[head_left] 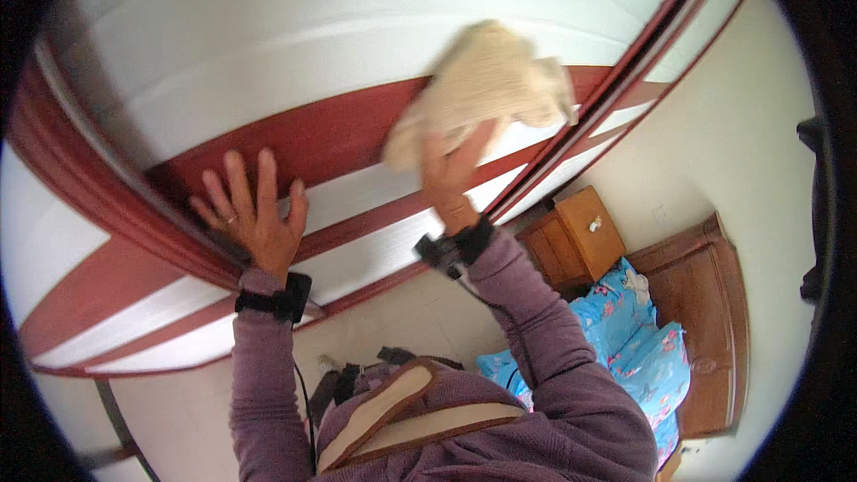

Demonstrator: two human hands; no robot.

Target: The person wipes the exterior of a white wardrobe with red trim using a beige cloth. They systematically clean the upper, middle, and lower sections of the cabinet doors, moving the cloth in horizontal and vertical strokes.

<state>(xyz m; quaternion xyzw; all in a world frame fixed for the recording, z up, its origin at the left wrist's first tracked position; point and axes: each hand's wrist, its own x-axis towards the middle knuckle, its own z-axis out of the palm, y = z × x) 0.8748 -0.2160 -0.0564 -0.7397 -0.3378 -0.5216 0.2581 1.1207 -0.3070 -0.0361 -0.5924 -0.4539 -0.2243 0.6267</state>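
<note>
Left hand (261, 221), fingers spread, nothing held, on glossy white panel with dark-red bands (259, 62), near its left edge. Right hand (451, 177) holding bunched beige fabric cloth (486, 76) near panel's right edge, contact blurred. Cloth seemingly mid-wipe; surface done versus remaining, can't tell.

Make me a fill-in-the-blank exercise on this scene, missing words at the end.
1. The hand holding the cloth is the person's ____ one.
2. The striped door is white and ____.
3. The flowered bedding is mainly ____.
4. In the picture, the cabinet is to the ____ of the headboard.

Missing words: right; red; blue; left.
</note>
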